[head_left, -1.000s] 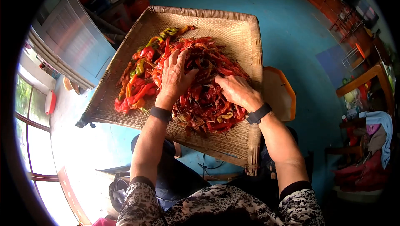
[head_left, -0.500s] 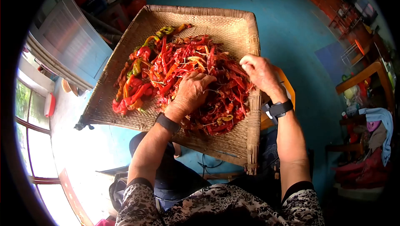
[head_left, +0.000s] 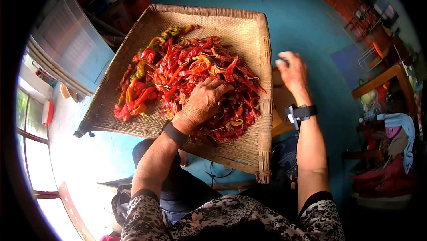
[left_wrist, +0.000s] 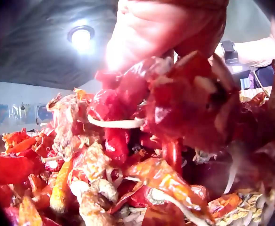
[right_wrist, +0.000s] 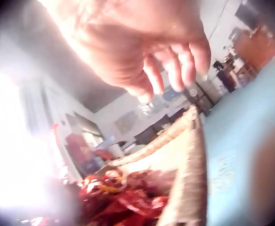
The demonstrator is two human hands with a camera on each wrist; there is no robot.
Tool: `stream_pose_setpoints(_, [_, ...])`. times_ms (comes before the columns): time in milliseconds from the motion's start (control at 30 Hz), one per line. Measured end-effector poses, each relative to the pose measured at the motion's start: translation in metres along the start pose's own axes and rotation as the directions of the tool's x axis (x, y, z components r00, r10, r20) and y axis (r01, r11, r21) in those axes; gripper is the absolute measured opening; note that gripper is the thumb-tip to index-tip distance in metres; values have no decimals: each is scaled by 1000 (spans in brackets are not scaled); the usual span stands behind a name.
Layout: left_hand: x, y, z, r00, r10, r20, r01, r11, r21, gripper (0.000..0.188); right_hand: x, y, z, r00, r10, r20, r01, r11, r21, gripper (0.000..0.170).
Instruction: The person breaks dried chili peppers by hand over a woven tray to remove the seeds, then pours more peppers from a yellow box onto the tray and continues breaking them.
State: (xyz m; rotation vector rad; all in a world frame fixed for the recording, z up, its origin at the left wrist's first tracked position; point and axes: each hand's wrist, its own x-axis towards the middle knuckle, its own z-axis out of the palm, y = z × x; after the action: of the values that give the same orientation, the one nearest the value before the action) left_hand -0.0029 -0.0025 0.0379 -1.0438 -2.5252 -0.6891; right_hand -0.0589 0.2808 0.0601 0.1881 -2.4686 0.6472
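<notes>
A heap of dried red chili peppers (head_left: 187, 65) lies in a woven bamboo tray (head_left: 265, 58). My left hand (head_left: 202, 101) is on the near part of the heap, its fingers curled down around some of the peppers. In the left wrist view, crinkled chili peppers (left_wrist: 194, 103) bunch up under that palm, hiding the fingertips. My right hand (head_left: 293, 72) is in the air beyond the tray's right rim. Its fingers (right_wrist: 175, 70) hang loosely bent in the right wrist view, holding nothing. Fresher red and green peppers (head_left: 138, 92) lie along the heap's left side.
Below the right rim, an orange-edged container (head_left: 281, 124) is partly covered by the tray. The tray is over the person's legs (head_left: 184, 192). A chair piled with clothes (head_left: 398, 141) stands at the right, and a door panel (head_left: 73, 41) at the left.
My right hand has left the heap, crossed the right rim and moved outward, its fingers loosening. My left hand has slid right and nearer onto the heap, staying there over the last half second.
</notes>
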Motion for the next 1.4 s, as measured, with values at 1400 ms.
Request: stream_pose_setpoints(1400, [-7, -4, -9, 996, 62, -63, -55, 993, 105, 29, -17, -51, 46, 836, -126, 535, 134, 991, 25, 10])
